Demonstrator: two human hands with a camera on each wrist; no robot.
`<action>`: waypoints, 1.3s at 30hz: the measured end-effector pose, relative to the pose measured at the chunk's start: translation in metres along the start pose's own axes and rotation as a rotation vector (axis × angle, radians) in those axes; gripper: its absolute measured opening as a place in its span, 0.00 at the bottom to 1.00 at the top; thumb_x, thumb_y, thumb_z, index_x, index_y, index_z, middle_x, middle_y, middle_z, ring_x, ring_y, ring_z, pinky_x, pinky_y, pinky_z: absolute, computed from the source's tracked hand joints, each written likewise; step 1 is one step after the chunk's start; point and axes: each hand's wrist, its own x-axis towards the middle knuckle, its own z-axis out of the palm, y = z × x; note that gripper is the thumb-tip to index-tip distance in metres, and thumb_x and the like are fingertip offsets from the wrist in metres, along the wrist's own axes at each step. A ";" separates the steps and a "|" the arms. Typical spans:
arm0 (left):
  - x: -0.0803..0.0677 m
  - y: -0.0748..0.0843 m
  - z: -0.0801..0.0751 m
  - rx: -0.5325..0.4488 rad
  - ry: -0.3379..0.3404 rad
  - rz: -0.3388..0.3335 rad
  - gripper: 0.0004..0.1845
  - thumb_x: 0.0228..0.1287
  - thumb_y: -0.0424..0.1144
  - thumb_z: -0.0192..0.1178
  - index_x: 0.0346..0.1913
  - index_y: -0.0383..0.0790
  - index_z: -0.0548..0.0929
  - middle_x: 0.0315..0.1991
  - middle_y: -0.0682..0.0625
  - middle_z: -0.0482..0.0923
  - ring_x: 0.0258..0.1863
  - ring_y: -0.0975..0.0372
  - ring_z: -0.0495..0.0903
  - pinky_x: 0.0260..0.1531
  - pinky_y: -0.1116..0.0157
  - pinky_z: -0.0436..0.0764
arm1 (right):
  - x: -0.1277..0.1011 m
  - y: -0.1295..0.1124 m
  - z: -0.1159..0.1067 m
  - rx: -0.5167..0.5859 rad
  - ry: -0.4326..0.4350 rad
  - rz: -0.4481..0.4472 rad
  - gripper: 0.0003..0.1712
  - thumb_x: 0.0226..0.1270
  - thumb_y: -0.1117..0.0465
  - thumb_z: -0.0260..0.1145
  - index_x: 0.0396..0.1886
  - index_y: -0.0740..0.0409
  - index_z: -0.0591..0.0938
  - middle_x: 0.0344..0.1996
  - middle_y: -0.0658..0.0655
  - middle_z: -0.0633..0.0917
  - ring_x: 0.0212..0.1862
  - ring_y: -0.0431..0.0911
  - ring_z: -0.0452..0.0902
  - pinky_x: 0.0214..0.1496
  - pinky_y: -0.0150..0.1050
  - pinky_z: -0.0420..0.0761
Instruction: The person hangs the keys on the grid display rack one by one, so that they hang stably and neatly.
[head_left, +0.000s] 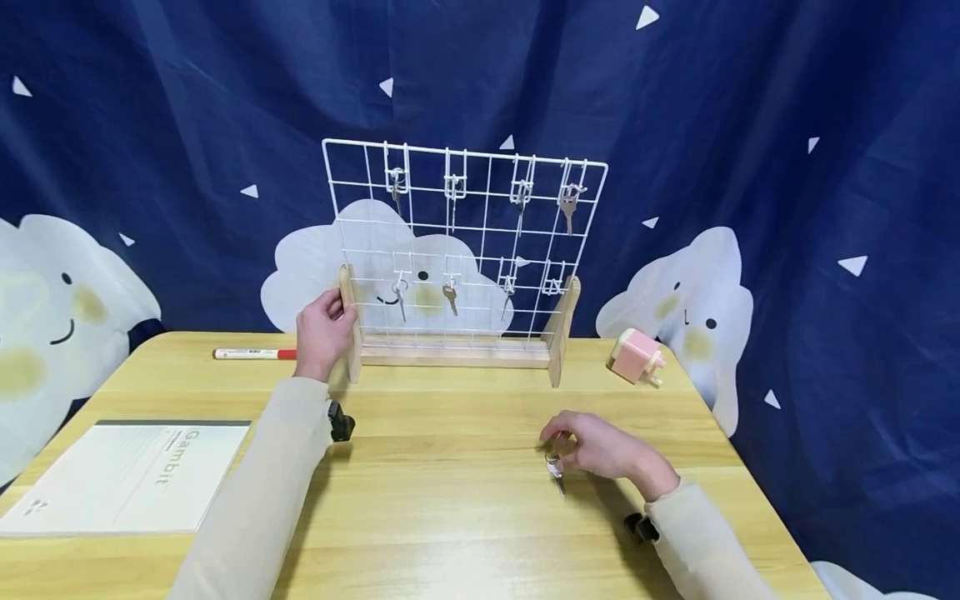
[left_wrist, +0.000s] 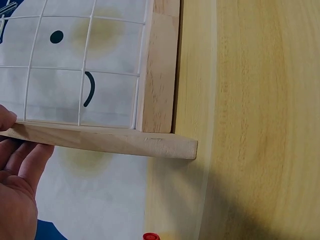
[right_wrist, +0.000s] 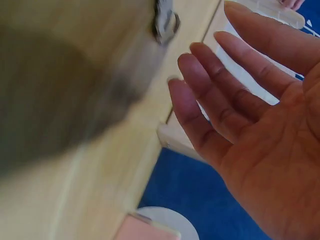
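A white wire grid rack (head_left: 487, 192) stands at the back of the table on wooden supports. My left hand (head_left: 324, 333) holds its left wooden upright (left_wrist: 115, 142), thumb on one side and fingers on the other. Several small metal keys hang from white hooks on the grid, among them one key (head_left: 568, 210) at the upper right and another key (head_left: 450, 297) in the lower row. On the table, a loose key with a ring (head_left: 555, 473) lies beside my right hand (head_left: 600, 447). In the right wrist view the fingers (right_wrist: 200, 82) are extended, apart from that key (right_wrist: 164, 21).
A pink and cream pencil sharpener (head_left: 636, 356) sits near the table's right edge. At left lies a white notebook (head_left: 127, 479), with a red-capped marker (head_left: 255, 354) behind it. A dark blue patterned curtain (head_left: 480, 67) hangs behind the table.
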 end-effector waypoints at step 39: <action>-0.002 -0.002 0.001 0.001 0.001 -0.003 0.23 0.70 0.33 0.55 0.66 0.31 0.73 0.60 0.35 0.74 0.59 0.50 0.76 0.57 0.61 0.77 | 0.005 0.017 0.016 -0.157 0.083 -0.012 0.14 0.49 0.76 0.73 0.34 0.58 0.82 0.32 0.50 0.76 0.34 0.43 0.74 0.36 0.35 0.79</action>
